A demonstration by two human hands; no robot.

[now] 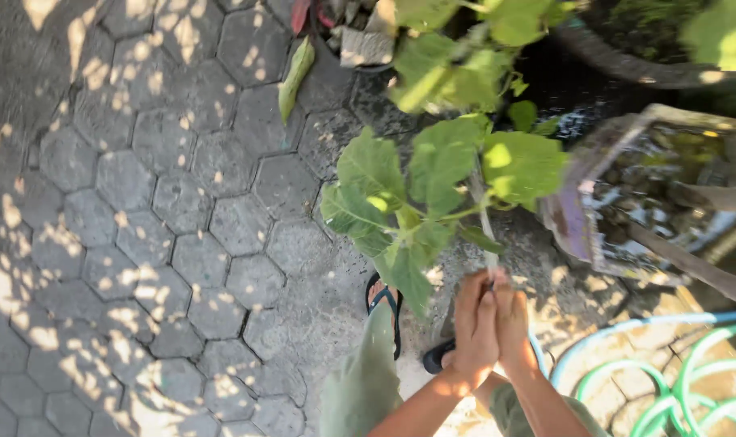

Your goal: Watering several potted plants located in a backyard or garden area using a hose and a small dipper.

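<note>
A young plant with broad green leaves (441,174) stands on a thin pale stem (484,218) in front of me. My left hand (475,324) and my right hand (513,320) are pressed together side by side, both closed around the stem's lower end at about waist height. The leaves spread above and to the left of my hands. Below them I see my legs in olive trousers (361,380) and dark sandals (384,303) on the paving.
Grey hexagonal paving (158,210) covers the left, dappled with sunlight. A worn square container (594,210) with dark soil sits at the right. Coiled green and blue hoses (667,372) lie at the lower right. A dark round pot (627,65) and leaf litter are at the top.
</note>
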